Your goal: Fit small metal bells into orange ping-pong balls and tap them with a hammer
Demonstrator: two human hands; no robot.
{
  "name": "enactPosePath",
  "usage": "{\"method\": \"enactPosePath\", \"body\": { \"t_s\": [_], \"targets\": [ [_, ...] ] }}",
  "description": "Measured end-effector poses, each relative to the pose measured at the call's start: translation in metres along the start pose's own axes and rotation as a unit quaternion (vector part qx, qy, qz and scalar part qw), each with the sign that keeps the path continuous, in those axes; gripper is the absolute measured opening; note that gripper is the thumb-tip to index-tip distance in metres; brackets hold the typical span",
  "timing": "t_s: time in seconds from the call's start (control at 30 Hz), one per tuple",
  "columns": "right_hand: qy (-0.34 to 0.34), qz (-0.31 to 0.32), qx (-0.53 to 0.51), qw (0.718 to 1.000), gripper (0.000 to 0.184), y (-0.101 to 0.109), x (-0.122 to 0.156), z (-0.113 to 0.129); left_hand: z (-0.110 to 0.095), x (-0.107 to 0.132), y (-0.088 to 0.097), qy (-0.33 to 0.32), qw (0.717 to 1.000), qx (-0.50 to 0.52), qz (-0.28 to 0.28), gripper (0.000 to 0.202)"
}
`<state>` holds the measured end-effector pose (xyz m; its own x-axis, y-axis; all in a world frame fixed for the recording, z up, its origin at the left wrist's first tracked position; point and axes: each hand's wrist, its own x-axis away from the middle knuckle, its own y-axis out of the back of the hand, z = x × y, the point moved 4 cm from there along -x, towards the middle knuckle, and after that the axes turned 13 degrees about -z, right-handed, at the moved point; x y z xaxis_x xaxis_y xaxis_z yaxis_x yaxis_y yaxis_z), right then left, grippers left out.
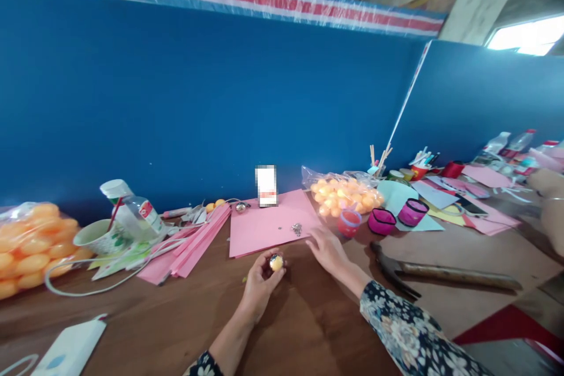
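My left hand [259,282] is closed around a small shiny ball [276,262], silver at the rim with a yellowish face, held just above the brown table in front of the pink paper [255,232]. My right hand [328,249] reaches over the paper's near right corner, fingers stretched out, with nothing visible in them. Just beyond its fingertips lies a little heap of small silvery pieces [296,228], too small to name. One dark small piece [279,228] sits apart from the heap. Another shiny silver ball [241,207] rests at the paper's far left.
A bag of orange balls [343,195] and a red cup [349,222] stand right of the paper. Nearer lies a hammer [449,273]. Pink strips [189,247], a white cable [83,294] and another bag of balls [35,247] lie left. Another person's arm [549,205] shows at right.
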<state>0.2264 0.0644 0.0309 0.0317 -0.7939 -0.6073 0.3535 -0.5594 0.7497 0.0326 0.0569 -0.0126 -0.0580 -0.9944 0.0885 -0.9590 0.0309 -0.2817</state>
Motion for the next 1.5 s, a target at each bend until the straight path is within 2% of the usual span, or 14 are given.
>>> {"method": "enactPosePath", "body": {
  "t_s": [0.17,0.4,0.6,0.97,1.33,1.5],
  "targets": [
    [-0.017,0.027,0.03,0.999,0.012,-0.027,-0.01,0.001,-0.001,0.0,-0.001,-0.002,1.0,0.009,0.004,0.043],
    [-0.031,0.04,0.049,0.998,0.012,-0.041,-0.023,-0.004,-0.008,0.002,-0.003,0.004,1.0,0.003,-0.003,0.044],
    [-0.033,0.025,0.04,0.998,0.019,-0.045,-0.019,-0.003,-0.002,-0.001,-0.003,0.003,0.999,0.048,0.001,0.043],
    [-0.036,-0.007,0.033,0.999,0.019,-0.049,-0.012,-0.004,-0.002,0.002,-0.003,0.009,0.997,0.071,0.02,0.039],
    [-0.043,-0.018,0.04,0.998,0.018,-0.048,-0.015,-0.007,-0.002,0.003,-0.004,0.046,0.994,0.099,-0.017,0.043],
    [-0.044,-0.026,0.032,0.998,0.019,-0.045,-0.014,-0.006,-0.002,0.003,-0.004,0.047,0.993,0.106,-0.012,0.042]
  ]
}}
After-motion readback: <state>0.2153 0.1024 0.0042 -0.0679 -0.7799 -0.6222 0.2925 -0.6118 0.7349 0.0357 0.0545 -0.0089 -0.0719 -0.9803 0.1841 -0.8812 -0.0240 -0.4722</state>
